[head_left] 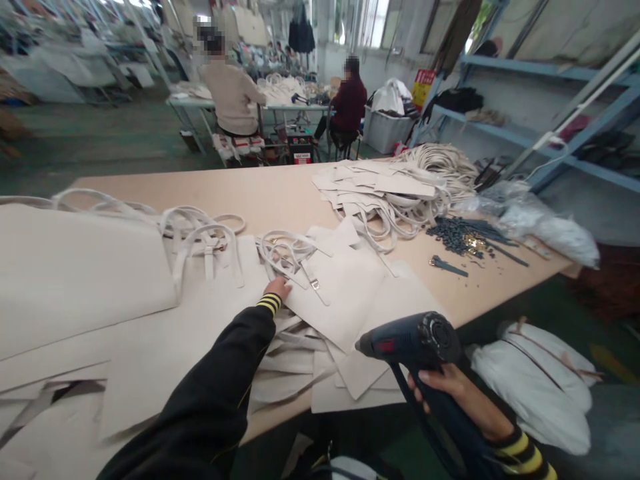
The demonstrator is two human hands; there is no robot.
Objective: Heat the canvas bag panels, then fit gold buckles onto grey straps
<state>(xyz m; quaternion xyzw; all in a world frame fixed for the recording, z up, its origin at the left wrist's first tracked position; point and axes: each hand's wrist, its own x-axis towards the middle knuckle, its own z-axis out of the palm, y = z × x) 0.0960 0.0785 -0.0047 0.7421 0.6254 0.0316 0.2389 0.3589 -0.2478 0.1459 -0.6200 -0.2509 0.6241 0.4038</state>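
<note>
Canvas tote bags (345, 293) lie in a loose, overlapping spread across the near end of the worktop (280, 193), directly in front of you, with their pale looped handles (285, 253) flopped over the panels. Your left hand (277, 288) rests on the pile beside a small metal buckle (314, 284) on a strap. Its fingers (273, 285) look open and flat rather than gripping, probably to pin the light cloth and stop it sliding. Your right hand (440, 393) sits off to the side, near the worktop's edge, its fingers (423, 380) closed around the grip of a dark blue heat gun (410, 340). You hold the nozzle (367, 345) up over the bags, not resting on them, perhaps to keep it off the cloth. Farther along the worktop, a stack of similar panels (375, 187) and a mound of coiled white handles (440, 163) sit together, seemingly kept apart from the bags in front of you. A heap of small dark fittings (460, 237) with brassy bits lies separately, where it is unlikely to tangle with the cloth. Bulging white sacks (535, 380) rest on the floor beyond your right hand, and two co-workers (233, 93) sit at a farther table.
</note>
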